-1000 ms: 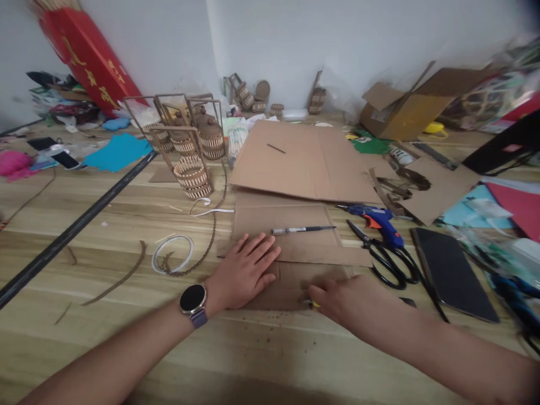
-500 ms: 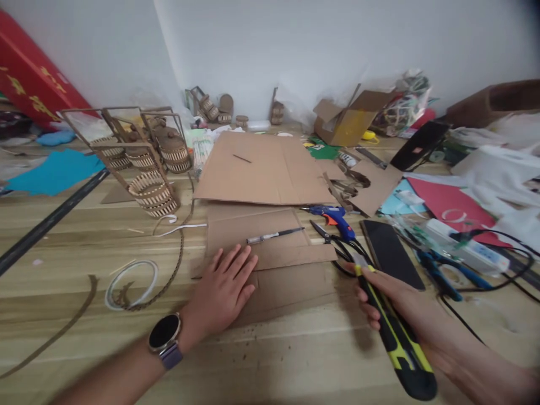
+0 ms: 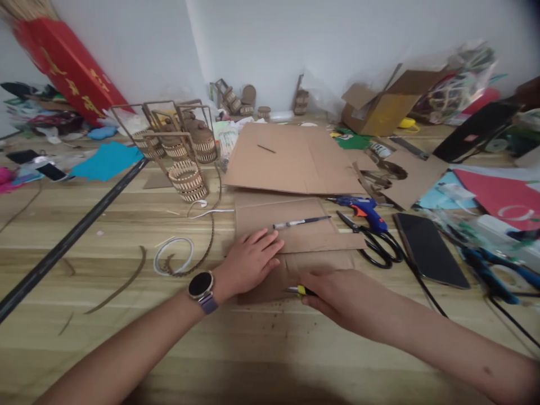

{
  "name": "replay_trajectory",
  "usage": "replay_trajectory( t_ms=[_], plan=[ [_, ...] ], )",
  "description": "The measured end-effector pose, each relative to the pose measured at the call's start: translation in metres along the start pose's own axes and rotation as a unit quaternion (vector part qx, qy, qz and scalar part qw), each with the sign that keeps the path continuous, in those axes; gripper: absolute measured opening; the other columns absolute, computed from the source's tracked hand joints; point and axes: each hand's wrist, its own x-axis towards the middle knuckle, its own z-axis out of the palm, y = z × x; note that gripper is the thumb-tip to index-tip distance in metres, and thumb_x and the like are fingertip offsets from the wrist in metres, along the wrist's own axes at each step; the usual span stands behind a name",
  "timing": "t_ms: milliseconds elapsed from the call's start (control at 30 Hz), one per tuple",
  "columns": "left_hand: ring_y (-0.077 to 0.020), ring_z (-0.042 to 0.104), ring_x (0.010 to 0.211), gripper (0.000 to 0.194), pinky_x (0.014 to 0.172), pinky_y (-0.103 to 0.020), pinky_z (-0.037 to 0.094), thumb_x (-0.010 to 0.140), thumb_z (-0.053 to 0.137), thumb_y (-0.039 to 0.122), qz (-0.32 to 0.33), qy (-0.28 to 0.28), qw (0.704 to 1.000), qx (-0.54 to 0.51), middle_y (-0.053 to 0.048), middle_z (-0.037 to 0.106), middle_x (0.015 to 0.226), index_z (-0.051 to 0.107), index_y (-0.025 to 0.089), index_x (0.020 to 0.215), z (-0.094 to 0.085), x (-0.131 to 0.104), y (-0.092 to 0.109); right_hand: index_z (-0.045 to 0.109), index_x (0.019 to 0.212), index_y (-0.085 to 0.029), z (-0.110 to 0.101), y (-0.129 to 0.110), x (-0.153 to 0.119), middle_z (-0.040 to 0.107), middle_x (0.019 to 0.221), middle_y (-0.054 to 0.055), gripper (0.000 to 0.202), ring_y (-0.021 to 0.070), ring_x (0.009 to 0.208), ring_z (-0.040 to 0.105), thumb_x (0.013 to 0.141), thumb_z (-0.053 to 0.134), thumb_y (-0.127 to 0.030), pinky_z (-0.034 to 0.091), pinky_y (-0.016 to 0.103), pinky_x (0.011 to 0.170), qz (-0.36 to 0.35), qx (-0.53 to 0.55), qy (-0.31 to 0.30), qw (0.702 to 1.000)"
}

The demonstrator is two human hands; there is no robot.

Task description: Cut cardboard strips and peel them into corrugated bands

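Note:
My left hand (image 3: pixel 252 261), with a watch on its wrist, lies flat with fingers spread on the left part of a cardboard piece (image 3: pixel 257 215) and a narrow cardboard strip (image 3: pixel 324 243). My right hand (image 3: pixel 337 292) is closed on a yellow and black utility knife (image 3: pixel 304 290). The knife's tip points left, low over the lower cardboard (image 3: pixel 270 284); whether the blade touches it is unclear. Most of the knife is hidden by the hand. A pen (image 3: pixel 301 222) rests on the cardboard just beyond my left fingers.
Black-handled scissors (image 3: pixel 382 247), a blue glue gun (image 3: pixel 363 211) and a phone (image 3: pixel 431 250) lie at the right. A large cardboard sheet (image 3: pixel 295 160) is behind. Small woven baskets (image 3: pixel 188 180) and a white coil (image 3: pixel 174 256) stand or lie at the left.
My right hand has moved left with the knife, from beside the scissors to the lower cardboard. My left hand keeps its place on the cardboard. The view has shifted left.

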Motion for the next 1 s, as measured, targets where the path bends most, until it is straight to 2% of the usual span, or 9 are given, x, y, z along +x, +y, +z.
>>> replay_trajectory(
  t_ms=[167,467,633,1000],
  plan=[
    [-0.0300,0.044,0.136,0.044,0.106,-0.048,0.043,0.106,0.036,0.040,0.006,0.009,1.000,-0.001,-0.005,0.047,0.154,0.050,0.022,0.144,0.004,0.003,-0.004,0.065,0.094,-0.020,0.000,-0.007,0.018,0.076,0.082,0.003,0.008,0.0207,0.069,0.072,0.093,0.062,-0.027,0.033,0.027,0.049,-0.036,-0.087,0.027,0.995],
    [-0.0304,0.041,0.137,0.046,0.107,-0.050,0.040,0.106,0.035,0.042,0.008,0.029,1.000,0.007,-0.005,0.045,0.156,0.046,0.021,0.146,0.016,0.001,-0.003,0.068,0.094,-0.019,0.016,-0.020,0.042,0.077,0.089,0.004,0.014,0.0196,0.065,0.072,0.091,0.066,-0.032,0.035,0.027,0.046,-0.085,-0.146,0.039,0.985],
    [-0.0314,0.039,0.139,0.049,0.108,-0.050,0.039,0.105,0.035,0.044,0.018,0.036,0.999,0.011,-0.008,0.044,0.156,0.045,0.020,0.147,0.019,0.002,-0.005,0.067,0.099,-0.017,0.022,-0.018,0.047,0.077,0.091,0.006,0.020,0.0203,0.068,0.073,0.092,0.065,-0.035,0.036,0.026,0.047,-0.097,-0.165,0.042,0.981],
    [-0.0316,0.038,0.140,0.050,0.114,-0.049,0.035,0.105,0.036,0.045,0.022,0.040,0.999,0.004,-0.009,0.044,0.156,0.046,0.018,0.146,0.021,0.003,-0.006,0.066,0.105,-0.018,0.023,-0.018,0.049,0.076,0.095,0.004,0.023,0.0187,0.063,0.072,0.091,0.066,-0.036,0.032,0.027,0.042,-0.110,-0.186,0.047,0.975]
  ],
)
